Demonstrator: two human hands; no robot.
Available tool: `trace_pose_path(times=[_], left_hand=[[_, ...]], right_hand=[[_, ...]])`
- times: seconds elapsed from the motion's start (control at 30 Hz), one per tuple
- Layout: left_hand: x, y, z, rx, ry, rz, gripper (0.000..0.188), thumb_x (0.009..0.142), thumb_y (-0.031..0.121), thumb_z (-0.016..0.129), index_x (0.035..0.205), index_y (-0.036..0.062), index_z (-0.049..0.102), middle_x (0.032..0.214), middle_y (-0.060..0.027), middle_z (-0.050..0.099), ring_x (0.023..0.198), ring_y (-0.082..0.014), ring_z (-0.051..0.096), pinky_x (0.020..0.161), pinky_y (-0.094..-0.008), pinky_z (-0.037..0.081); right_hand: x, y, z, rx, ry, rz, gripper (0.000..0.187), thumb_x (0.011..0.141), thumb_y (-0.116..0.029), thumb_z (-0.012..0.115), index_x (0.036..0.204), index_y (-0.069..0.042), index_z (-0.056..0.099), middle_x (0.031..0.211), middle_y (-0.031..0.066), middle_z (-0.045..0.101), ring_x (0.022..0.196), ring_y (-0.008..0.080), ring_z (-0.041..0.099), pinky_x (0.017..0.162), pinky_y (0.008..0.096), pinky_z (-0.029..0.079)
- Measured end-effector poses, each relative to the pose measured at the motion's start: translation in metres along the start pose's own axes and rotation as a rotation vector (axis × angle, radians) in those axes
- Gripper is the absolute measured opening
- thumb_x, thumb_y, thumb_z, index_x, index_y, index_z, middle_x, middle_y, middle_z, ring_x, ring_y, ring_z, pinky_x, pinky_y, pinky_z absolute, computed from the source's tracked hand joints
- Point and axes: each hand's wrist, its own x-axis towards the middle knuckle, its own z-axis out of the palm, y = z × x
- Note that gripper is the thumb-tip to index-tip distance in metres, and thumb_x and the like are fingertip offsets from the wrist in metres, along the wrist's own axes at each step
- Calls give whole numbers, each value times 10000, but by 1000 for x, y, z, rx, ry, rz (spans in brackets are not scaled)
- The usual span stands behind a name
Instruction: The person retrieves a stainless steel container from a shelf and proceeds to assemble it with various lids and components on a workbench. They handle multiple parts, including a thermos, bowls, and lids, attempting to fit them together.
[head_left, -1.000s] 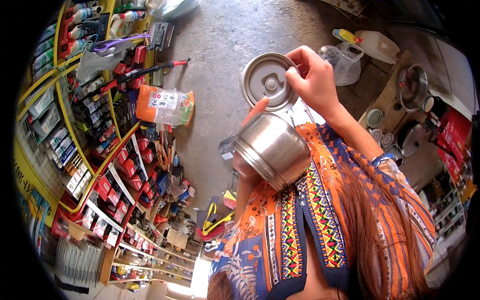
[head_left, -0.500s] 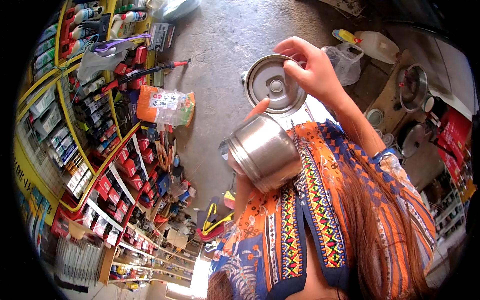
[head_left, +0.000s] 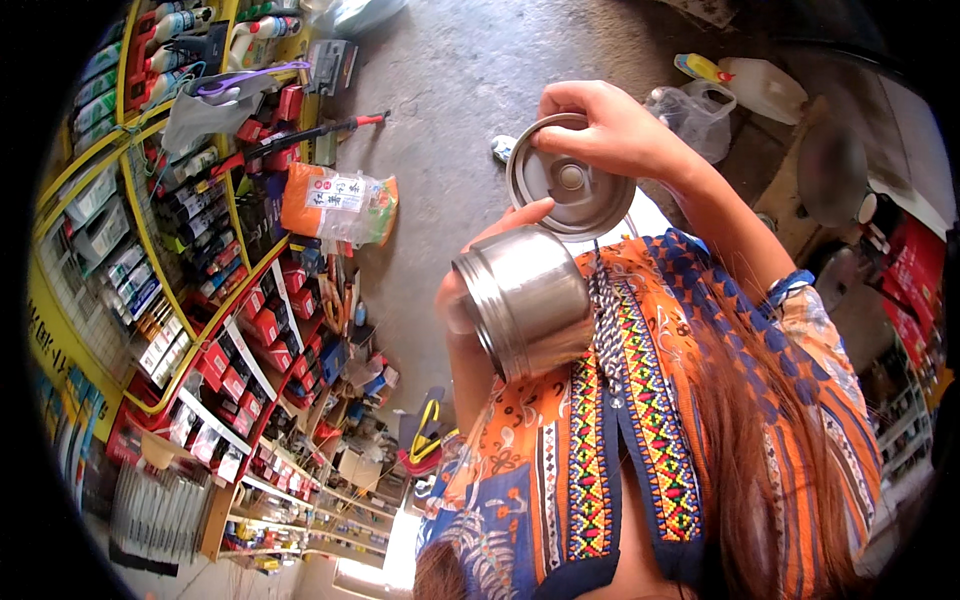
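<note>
The right hand (head_left: 612, 130), fingers pinching, is shifting around the round grey lid (head_left: 572, 180), keeping it off the silver metal cylinder (head_left: 540, 288) the left hand (head_left: 456, 300) is clasping.

Canister (head_left: 530, 290): in the left grip (head_left: 456, 303), before the shirt (head_left: 525, 460)
Lid (head_left: 574, 188): in the right grip (head_left: 605, 128), beyond the canister
Shelves (head_left: 157, 245): along the left
Packet (head_left: 345, 205): at the shelves' right edge
Bag (head_left: 698, 125): on the floor (head_left: 440, 130), right of the lid
Jug (head_left: 765, 92): right of the bag

On my head feed, I see the left hand (head_left: 454, 303) holding a tilted stainless-steel canister (head_left: 540, 295), the right hand (head_left: 612, 130) a round lid (head_left: 571, 178).
</note>
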Motion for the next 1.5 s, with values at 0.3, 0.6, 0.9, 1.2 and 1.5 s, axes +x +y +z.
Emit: trace_pose_path(times=[0.3,0.6,0.9,1.2,1.5], left_hand=[[20,-41,-2,-431,-336,293,766,951,420,540,1532,72,182,1166,-357,501,891,-368,601,733,-438,555],[4,-49,31,-38,226,216,1065,691,486,704,1473,-70,242,1243,-150,556,1165,-252,563,1001,-372,451],[-2,-34,34,186,204,178,981,723,525,615,1437,-90,341,1277,-156,536,1200,-239,540,1027,-344,409],[-5,-17,51,348,236,56,936,686,482,586,1392,-107,412,1314,-169,497,1228,-244,502,1045,-326,354],[-7,-5,51,533,165,16,880,672,475,537,1340,-96,495,1359,-164,439,1317,-262,418,1100,-339,280]], right_hand=[[-13,9,28,343,374,142,256,849,-199,623,951,35,646,859,77,679,808,117,619,735,283,501],[-35,11,59,786,562,337,180,943,-156,553,1033,0,558,936,34,584,892,90,519,817,245,432],[-32,9,35,599,326,180,236,873,-71,522,1053,45,622,941,77,665,849,114,608,794,260,496],[-26,13,29,577,235,195,234,854,-127,586,1016,31,643,921,63,665,859,110,605,795,263,492],[-26,21,23,388,171,241,222,812,-183,655,922,8,652,842,48,649,782,104,588,719,261,487]])
